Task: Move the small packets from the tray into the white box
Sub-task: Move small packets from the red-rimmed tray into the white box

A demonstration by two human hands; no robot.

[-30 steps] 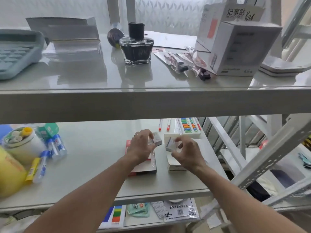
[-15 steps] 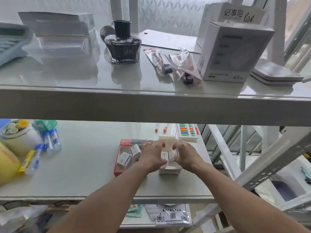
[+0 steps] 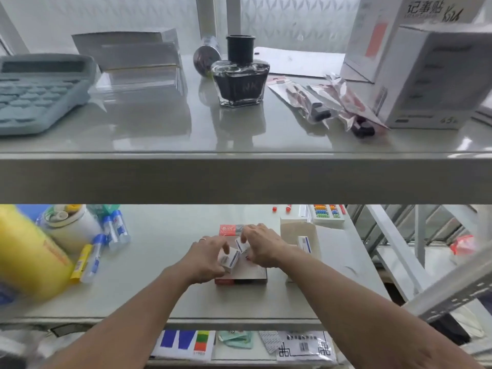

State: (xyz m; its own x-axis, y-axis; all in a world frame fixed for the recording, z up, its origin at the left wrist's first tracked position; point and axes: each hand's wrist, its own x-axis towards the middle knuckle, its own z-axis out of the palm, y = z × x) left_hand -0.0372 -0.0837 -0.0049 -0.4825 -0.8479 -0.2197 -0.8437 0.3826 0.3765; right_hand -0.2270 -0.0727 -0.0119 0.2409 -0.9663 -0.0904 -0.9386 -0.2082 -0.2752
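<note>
Two bare hands are seen over the lower shelf, both above the shallow red-rimmed cardboard tray (image 3: 241, 276). Two small white packets with blue printing are counted over the tray. One small white packet (image 3: 228, 258) is pinched between thumb and fingers of the left hand (image 3: 206, 258), on which one ring is worn. A second small packet (image 3: 242, 245) is touched by the fingertips of the right hand (image 3: 262, 247); whether it is fully gripped cannot be told, since the fingers cover most of it. A third white-and-blue packet (image 3: 304, 243) is seen upright in the open white cardboard box (image 3: 295, 229), which stands just beside the tray on its right.

On the upper shelf one dark glass ink bottle (image 3: 240, 75), one pale blue calculator (image 3: 40, 91) and one large white carton (image 3: 436, 75) are counted. On the lower shelf one yellow container (image 3: 29, 257) is seen at the left.

Compared with half a second earlier, both hands have been shifted from the white box back to the tray. The two packets then lying loose in the tray's left part have been taken up between the hands. The view has also been shifted, so that the calculator is seen more fully.
</note>
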